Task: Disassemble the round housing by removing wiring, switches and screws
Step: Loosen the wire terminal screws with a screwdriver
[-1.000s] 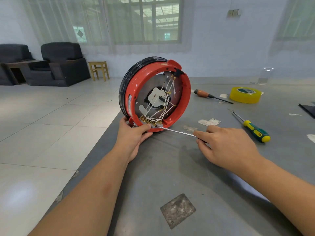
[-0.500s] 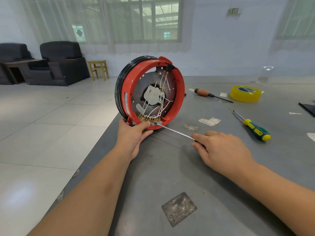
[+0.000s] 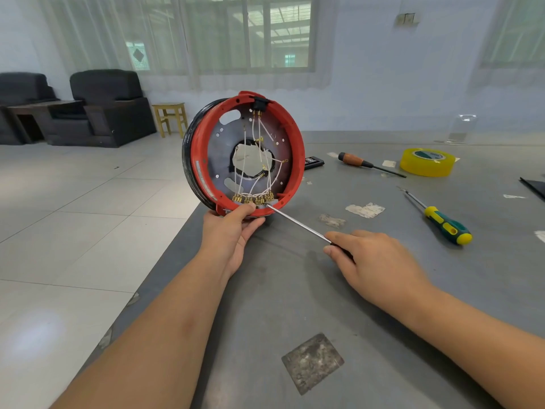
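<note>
Housing (image 3: 244, 154) turned upright; left fingers (image 3: 246, 208) gripping bottom rim.

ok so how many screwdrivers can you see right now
3. One screwdriver is held in the right hand, its tip at the red housing's bottom terminals. A wooden-handled one lies beside the yellow tape roll. A green-and-yellow one lies nearer, on the right.

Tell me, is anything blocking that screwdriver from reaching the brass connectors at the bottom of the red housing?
Nothing visible does. The screwdriver in the right hand already has its tip at the brass terminals; the left hand grips the housing rim just beside them.
</note>
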### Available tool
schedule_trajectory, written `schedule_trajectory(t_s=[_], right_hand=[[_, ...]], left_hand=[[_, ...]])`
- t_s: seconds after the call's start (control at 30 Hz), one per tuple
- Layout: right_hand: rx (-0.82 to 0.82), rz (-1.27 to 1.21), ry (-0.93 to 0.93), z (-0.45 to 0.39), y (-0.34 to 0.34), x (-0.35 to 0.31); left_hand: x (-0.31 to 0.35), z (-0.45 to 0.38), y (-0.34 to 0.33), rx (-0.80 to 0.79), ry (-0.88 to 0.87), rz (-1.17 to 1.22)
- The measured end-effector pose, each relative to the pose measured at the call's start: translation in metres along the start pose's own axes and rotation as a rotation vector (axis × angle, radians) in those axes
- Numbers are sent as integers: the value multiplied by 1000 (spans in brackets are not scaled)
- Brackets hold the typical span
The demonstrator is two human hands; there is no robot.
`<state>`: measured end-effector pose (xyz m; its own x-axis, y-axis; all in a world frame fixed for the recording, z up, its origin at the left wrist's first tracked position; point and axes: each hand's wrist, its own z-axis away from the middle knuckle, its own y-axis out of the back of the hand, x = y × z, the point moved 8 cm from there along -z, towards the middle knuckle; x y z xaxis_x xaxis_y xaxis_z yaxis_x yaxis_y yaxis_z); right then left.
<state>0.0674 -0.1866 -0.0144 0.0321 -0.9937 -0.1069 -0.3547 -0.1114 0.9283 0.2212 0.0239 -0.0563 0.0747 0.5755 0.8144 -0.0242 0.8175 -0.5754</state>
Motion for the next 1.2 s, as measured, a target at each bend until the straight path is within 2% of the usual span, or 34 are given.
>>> schedule_trajectory(t_s=[0.3, 0.77, 1.2], right_hand=[[-18, -87, -13, 0, -4, -2], [76, 216, 28, -6, 14, 16], [117, 156, 51, -8, 14, 21]], left_hand=[[-2, 2, 1, 18, 48, 82], [-3, 4, -1, -59, 88, 43], [-8, 3, 0, -62, 167, 78]])
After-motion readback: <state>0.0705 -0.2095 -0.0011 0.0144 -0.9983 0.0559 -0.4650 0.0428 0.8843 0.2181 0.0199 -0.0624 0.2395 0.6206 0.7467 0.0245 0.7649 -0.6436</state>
